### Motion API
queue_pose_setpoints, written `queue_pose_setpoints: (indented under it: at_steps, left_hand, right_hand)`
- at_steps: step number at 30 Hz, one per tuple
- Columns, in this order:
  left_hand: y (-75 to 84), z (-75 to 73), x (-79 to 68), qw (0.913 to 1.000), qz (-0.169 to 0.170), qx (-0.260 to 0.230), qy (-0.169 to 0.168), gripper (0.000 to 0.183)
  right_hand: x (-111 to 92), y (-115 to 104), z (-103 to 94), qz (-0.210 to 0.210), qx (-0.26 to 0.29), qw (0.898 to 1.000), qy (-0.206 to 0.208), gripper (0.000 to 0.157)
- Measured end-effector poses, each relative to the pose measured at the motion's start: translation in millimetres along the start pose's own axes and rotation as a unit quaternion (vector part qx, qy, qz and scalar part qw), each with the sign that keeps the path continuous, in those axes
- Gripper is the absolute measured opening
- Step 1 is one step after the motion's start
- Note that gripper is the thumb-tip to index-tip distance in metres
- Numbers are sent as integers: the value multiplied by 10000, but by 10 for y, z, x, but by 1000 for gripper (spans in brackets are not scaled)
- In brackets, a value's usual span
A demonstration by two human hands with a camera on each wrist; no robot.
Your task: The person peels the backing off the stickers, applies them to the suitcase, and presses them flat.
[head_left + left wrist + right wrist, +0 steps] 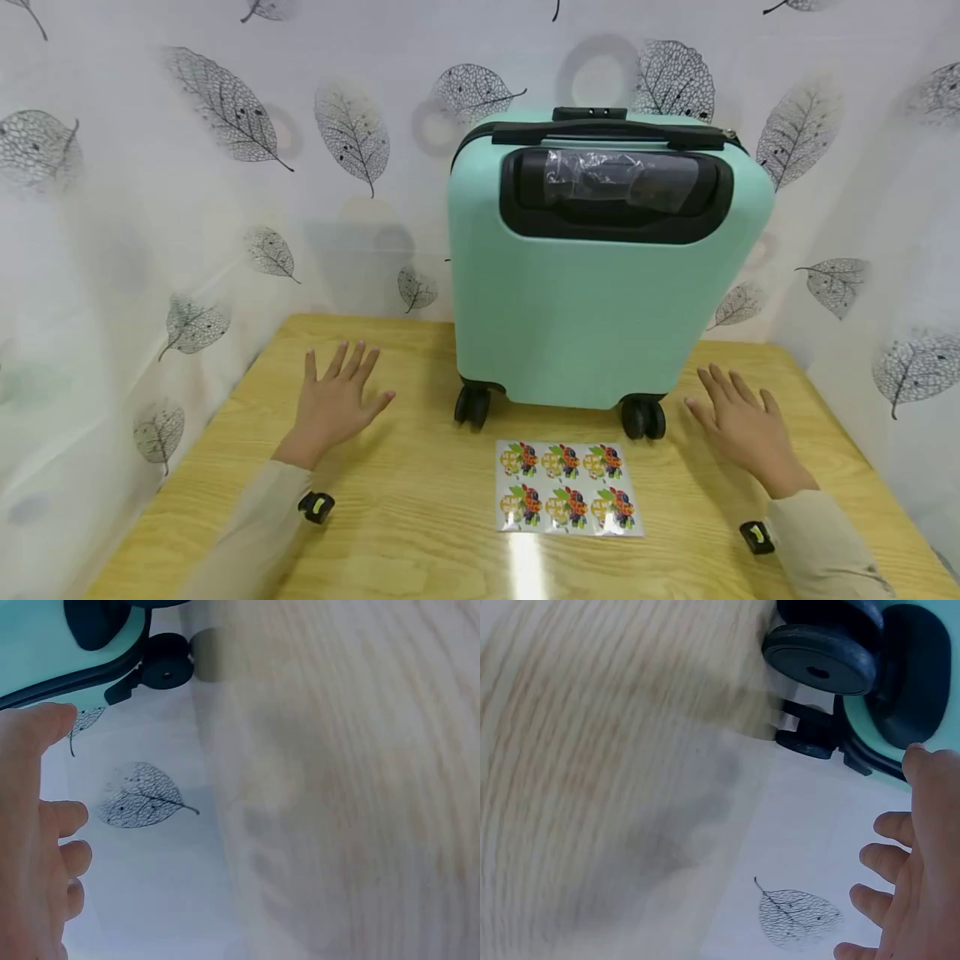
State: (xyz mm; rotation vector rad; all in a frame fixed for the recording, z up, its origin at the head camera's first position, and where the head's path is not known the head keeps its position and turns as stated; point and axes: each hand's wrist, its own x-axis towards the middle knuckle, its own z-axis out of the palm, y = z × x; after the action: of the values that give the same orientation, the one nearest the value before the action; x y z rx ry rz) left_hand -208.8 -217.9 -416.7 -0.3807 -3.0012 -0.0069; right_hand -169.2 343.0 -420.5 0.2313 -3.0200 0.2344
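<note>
Suitcase stands upright, long axis vertical, wheels pointing down.

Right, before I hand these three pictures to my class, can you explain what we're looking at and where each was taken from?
There is no machine here, just a person's bare hands. The wide picture comes from a camera worn on the head, looking forward and down. The other two come from cameras worn on the left and right wrists, each watching its own hand.

On the wooden table, a mint-green suitcase stands on black wheels. In front of it lies a sheet with six colourful fruit designs. Behind is a pale, leaf-patterned backdrop.

The left hand and the right hand are on either side of the suitcase, fingers spread, holding nothing.
</note>
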Motion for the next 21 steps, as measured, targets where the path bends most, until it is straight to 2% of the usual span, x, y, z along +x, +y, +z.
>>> queue_pose_setpoints:
  at_steps: [6,14,19,21]
  left_hand:
    - [-24,-127,-46,9998,80,70,147,79]
    - [135,-253,-158,9984,415,206,316,77]
    - [261,-280,-272,9950,681,255,690,75]
    - [306,-288,-312,9928,798,185,878,73]
  right_hand:
    - [-56,-77,-125,-167,-318,9993,42,70]
    - [-129,-259,-286,-653,-992,9903,718,64]
    - [-176,-452,-365,-775,-1049,9887,736,61]
    - [-189,-528,-383,-861,-1003,9875,859,58]
